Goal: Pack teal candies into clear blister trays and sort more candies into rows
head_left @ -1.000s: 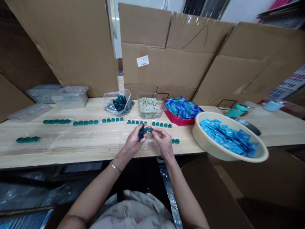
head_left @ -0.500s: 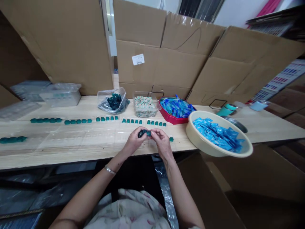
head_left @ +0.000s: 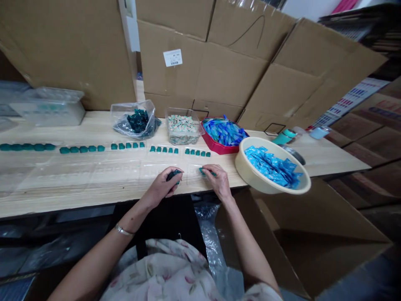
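My left hand (head_left: 163, 184) rests on the wooden table (head_left: 94, 184) near its front edge, fingers curled round a clump of dark teal pieces (head_left: 174, 174). My right hand (head_left: 216, 179) lies a little to the right, its fingertips pinching a small teal piece (head_left: 202, 170) down onto a clear plastic tray (head_left: 194, 173). Behind the hands, a long row of teal pieces (head_left: 163, 149) sits in several groups in clear trays across the table.
At the back stand a plastic bag of dark teal pieces (head_left: 138, 121), a clear box of pale pieces (head_left: 182, 129), a red tray of blue sticks (head_left: 223, 133) and a cream bowl of blue packets (head_left: 271, 166). Cardboard boxes (head_left: 238, 71) wall the far side.
My hands have come apart and dropped from above the table onto it. The right hand has carried one teal piece down to the clear tray; the view has shifted right and down.
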Tool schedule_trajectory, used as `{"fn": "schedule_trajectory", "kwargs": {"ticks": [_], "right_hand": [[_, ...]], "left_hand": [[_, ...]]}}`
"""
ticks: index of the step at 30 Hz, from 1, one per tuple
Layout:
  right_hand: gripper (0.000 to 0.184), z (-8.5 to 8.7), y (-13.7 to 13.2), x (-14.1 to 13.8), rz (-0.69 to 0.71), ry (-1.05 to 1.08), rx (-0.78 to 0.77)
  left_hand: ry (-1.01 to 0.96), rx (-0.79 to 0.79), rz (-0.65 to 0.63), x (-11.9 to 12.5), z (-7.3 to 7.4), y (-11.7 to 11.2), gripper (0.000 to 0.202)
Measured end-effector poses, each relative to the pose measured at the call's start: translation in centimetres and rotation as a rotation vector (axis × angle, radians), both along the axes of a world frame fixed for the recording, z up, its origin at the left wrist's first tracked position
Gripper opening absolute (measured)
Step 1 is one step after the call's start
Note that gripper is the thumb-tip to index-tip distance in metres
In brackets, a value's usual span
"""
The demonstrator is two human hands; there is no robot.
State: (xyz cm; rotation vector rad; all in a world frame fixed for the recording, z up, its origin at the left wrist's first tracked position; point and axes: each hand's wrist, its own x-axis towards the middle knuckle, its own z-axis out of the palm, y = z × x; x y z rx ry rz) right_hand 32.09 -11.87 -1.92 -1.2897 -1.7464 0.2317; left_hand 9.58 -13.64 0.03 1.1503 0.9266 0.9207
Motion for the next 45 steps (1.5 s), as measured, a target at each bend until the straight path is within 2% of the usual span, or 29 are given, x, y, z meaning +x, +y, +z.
{"fn": "schedule_trajectory", "kwargs": {"ticks": [4, 7, 15, 20, 27, 29, 32, 35, 37, 39, 45], "right_hand": [[0.013, -1.2, 0.4, -0.6, -0.008, -0.163, 0.049], [0.015, -1.5, 0.6, -0.6, 0.004, -0.209, 0.06], [0.019, -0.3, 0.2, -1.0, 0.064, -0.379, 0.021], [0.019, -0.5, 1.1, -0.8, 0.107, -0.455, -0.001], [0.017, -0.2, 1.9, -0.8, 0.178, -0.611, -0.042], [0.016, 0.4, 1.5, -0.9, 0.17, -0.556, -0.036], [0.02, 1.8, 0.5, -1.5, 0.159, -0.307, -0.029], [0.024, 3.2, -0.2, -2.9, 0.228, -0.088, -0.042], [0.023, 3.9, -0.3, -4.0, 0.296, -0.042, -0.04], [0.019, 4.1, -0.1, -4.8, 0.328, -0.01, -0.026], [0.014, 3.9, 0.0, -5.2, 0.276, 0.163, -0.035]], "left_hand": [[-0.079, -0.069, -0.001, -0.4, 0.1, 0.0, 0.033], [-0.104, -0.105, -0.003, -0.6, 0.1, 0.1, 0.032], [-0.2, -0.165, -0.024, -0.6, -0.2, 0.4, 0.031], [-0.181, -0.224, -0.071, 0.3, -0.8, 0.2, 0.033], [-0.436, -0.311, -0.096, 0.6, -0.2, 0.8, 0.031], [-0.47, -0.323, -0.097, 0.7, 0.1, 1.1, 0.031], [-0.471, -0.32, -0.115, 0.8, 0.4, 1.3, 0.031], [-0.47, -0.294, -0.148, 1.1, 0.6, 1.3, 0.032], [-0.471, -0.276, -0.163, 1.3, 0.7, 1.3, 0.031], [-0.461, -0.257, -0.168, 1.5, 0.8, 1.2, 0.032], [-0.326, -0.134, -0.124, 1.5, 1.1, 1.2, 0.032]]}}
